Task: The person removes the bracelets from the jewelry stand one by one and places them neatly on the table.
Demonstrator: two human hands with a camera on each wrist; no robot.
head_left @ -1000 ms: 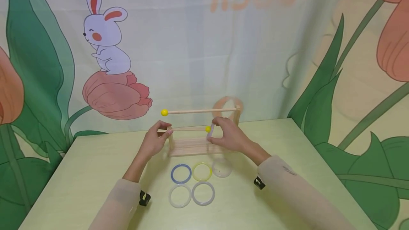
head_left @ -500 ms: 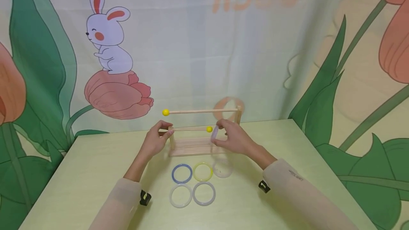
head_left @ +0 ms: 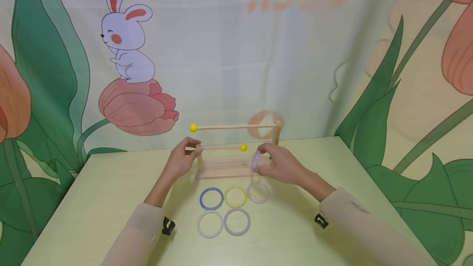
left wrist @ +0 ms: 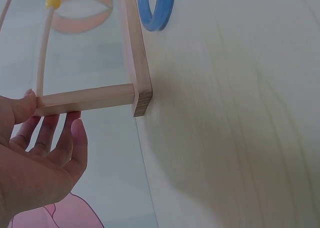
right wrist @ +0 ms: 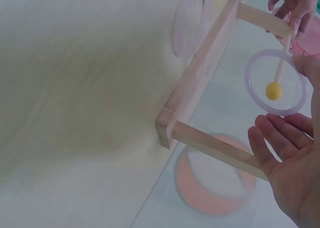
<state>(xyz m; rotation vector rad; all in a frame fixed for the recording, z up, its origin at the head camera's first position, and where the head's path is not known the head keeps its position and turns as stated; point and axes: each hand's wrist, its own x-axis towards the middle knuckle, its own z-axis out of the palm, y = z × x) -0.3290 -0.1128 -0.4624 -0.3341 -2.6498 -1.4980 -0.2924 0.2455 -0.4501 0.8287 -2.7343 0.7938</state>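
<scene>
In the head view, my left hand [head_left: 181, 160] grips the top of the left post [left wrist: 90, 98] of a wooden stand [head_left: 225, 168], thumb on one side and fingers on the other. A thin rod [head_left: 221, 148] runs rightward from that post and ends in a yellow ball [head_left: 243, 147]. Just right of the ball, my right hand [head_left: 284, 165] pinches a pale purple ring [right wrist: 248, 83] between thumb and fingers. The ring is held upright, apart from the ball in the head view; the right wrist view shows the ball through its opening.
A higher rod [head_left: 236, 127] reaches left from the right post to another yellow ball [head_left: 193, 128]. In front of the stand lie several rings: a blue ring [head_left: 201, 199], a yellow ring [head_left: 246, 196], a clear ring [head_left: 258, 202], a white ring [head_left: 198, 224] and a greyish ring [head_left: 249, 221].
My right hand has drawn the pale purple ring rightward, from beside the lower rod's ball to a gap away from it. My left hand keeps its grip on the post.
</scene>
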